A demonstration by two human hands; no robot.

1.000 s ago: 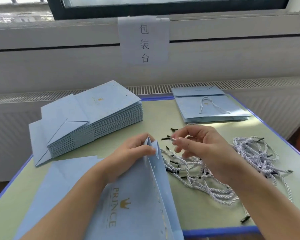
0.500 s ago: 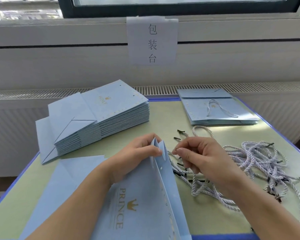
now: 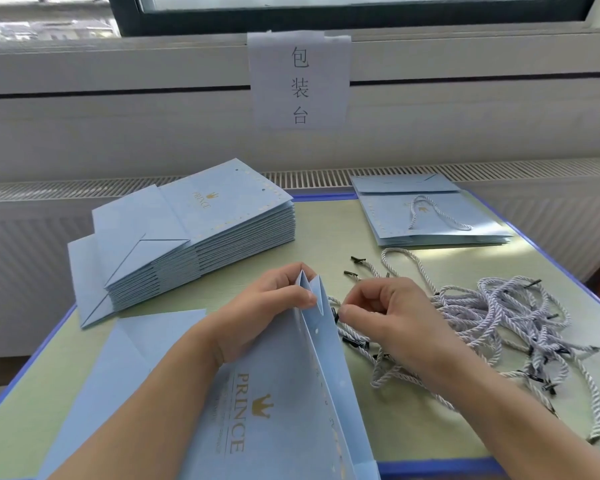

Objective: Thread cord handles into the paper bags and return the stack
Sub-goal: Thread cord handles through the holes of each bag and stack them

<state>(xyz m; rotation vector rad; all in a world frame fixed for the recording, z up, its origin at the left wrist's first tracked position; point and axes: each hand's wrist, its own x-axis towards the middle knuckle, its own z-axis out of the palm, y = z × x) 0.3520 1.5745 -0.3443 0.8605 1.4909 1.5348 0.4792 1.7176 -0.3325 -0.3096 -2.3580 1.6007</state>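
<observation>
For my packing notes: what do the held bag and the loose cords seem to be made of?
Held bag: stiff matte pale-blue paper or card, sharp folds, gold-looking print. Loose cords: twisted white-grey strands, probably textile; their dark tips may be metal or plastic.

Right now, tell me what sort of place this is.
Probably a packing workstation: a tall stack of flat light-blue paper bags, a heap of white twisted cord handles, and a white paper sign reading 包装台.

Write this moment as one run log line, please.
left hand: holds bag mouth | right hand: pinches cord tip beside bag | step: threading
</observation>
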